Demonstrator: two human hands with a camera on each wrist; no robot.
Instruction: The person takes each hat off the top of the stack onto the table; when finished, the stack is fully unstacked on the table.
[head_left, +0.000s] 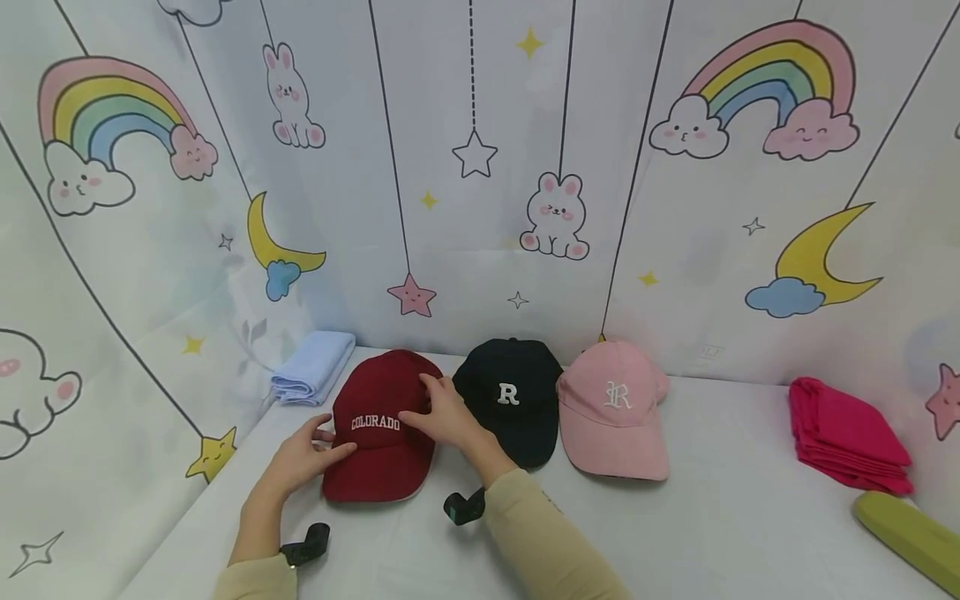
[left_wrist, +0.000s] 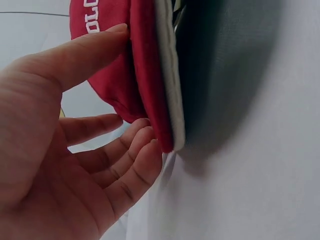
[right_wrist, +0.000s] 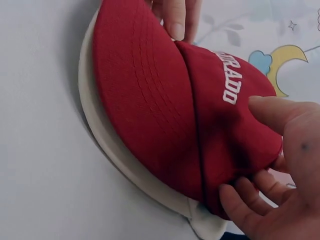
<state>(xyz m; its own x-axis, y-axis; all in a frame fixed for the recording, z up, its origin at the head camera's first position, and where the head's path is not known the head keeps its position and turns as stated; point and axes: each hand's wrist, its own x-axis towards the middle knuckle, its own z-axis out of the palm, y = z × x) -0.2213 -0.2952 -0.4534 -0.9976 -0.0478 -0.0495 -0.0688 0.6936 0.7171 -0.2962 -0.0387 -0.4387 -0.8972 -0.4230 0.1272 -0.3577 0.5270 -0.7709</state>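
Observation:
A dark red cap (head_left: pixel 381 473) with COLORADO lettering lies brim forward on the white table. A cream cap (right_wrist: pixel 86 75) sits beneath it, its brim edge and a bit of its side showing in the right wrist view. My left hand (head_left: pixel 294 457) holds the red cap's left side, thumb by the base of the brim, fingers curled at the lower edge. At the right side my right hand (head_left: pixel 452 415) grips the crown, thumb beside the lettering and fingers around the side. Most of the cream cap is hidden.
A black cap (head_left: pixel 517 433) with a white R and a pink cap (head_left: pixel 611 442) stand side by side on the right. Folded light blue cloth (head_left: pixel 313 367) lies at the back left. Folded magenta cloth (head_left: pixel 847 433) and a green object (head_left: pixel 911 537) lie far right.

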